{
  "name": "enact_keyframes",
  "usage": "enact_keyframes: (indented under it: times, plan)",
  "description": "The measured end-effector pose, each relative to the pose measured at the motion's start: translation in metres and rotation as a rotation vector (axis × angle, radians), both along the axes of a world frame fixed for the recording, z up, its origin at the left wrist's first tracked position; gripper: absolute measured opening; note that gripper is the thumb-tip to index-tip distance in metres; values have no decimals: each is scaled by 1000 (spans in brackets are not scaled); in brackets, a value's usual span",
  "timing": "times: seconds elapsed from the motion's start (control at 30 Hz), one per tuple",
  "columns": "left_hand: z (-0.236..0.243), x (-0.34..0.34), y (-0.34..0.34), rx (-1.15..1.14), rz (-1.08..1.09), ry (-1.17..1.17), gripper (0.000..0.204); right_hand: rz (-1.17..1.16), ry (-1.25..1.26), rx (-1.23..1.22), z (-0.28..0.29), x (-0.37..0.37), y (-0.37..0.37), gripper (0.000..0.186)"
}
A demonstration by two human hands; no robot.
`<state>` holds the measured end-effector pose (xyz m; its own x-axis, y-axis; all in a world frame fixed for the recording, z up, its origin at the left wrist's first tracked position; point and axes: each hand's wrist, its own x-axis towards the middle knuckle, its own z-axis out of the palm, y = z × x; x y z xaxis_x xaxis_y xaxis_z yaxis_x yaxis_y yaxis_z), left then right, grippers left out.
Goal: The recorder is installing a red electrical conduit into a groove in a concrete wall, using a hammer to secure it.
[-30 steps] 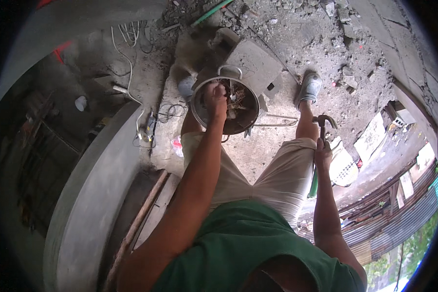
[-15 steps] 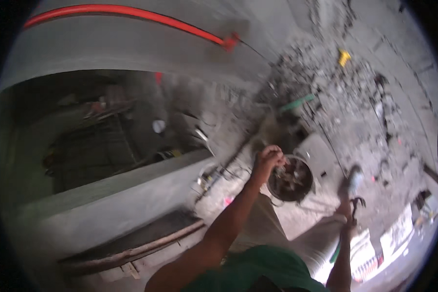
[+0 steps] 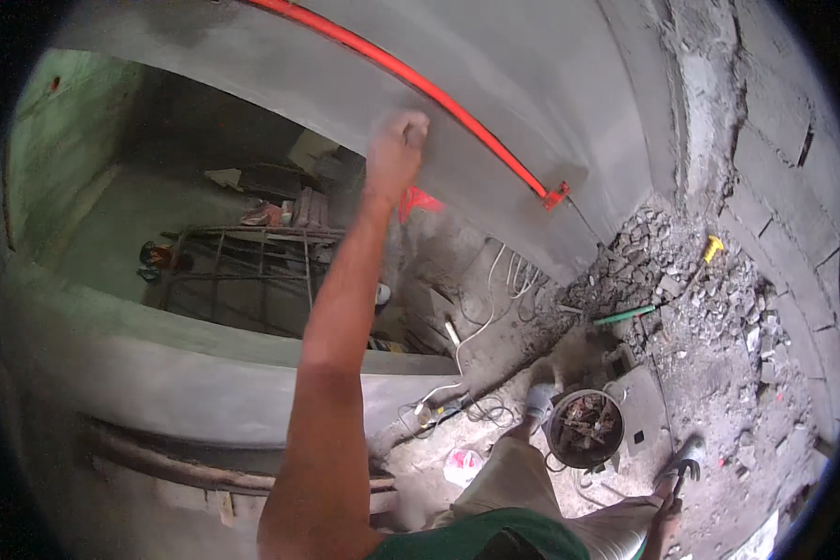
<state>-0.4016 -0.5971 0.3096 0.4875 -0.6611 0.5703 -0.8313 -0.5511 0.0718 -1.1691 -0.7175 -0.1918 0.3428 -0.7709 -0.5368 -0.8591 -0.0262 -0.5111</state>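
- Left hand [image 3: 398, 152], blurred, rises beside the red pipe [image 3: 424, 84], fingers curled; cannot tell whether they grip anything.
- Right hand [image 3: 666, 511] closes round the hammer [image 3: 690, 464].
- Scrap-filled pot [image 3: 574, 458] sits on the floor [image 3: 719, 373].

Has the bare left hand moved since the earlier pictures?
Yes. The left hand has moved away from the round metal pot, upward and leftward in view, and now appears close to the long red tube on the grey wall.
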Motion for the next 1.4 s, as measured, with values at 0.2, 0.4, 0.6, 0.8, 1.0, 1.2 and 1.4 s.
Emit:
enact_keyframes:
  times: [0.2, 0.4, 0.6, 0.8, 1.0, 1.2, 1.4]
  plan:
    - [29, 66, -56, 358, -137, -253, 6, 20, -65, -56, -6, 7, 9, 39]
    - [29, 86, -72, 527, -69, -396, 6, -131, -304, 20, 22, 30, 6, 39]
    - [27, 82, -60, 618, -184, -444, 10, -56, -152, -51, 34, 55, -14, 37]
    - [16, 91, -50, 615, -217, -504, 13, -60, -217, -64, 49, 92, -36, 39]
    - [-1, 97, -47, 496, -282, -613, 13, -275, -418, 381, 67, 161, -46, 36]
    - [-23, 97, -54, 431, -178, -713, 9, -179, -513, 388, 87, 279, -55, 39]
    - [-31, 99, -53, 431, -57, -785, 13, 21, -762, 356, 153, 424, -59, 33]
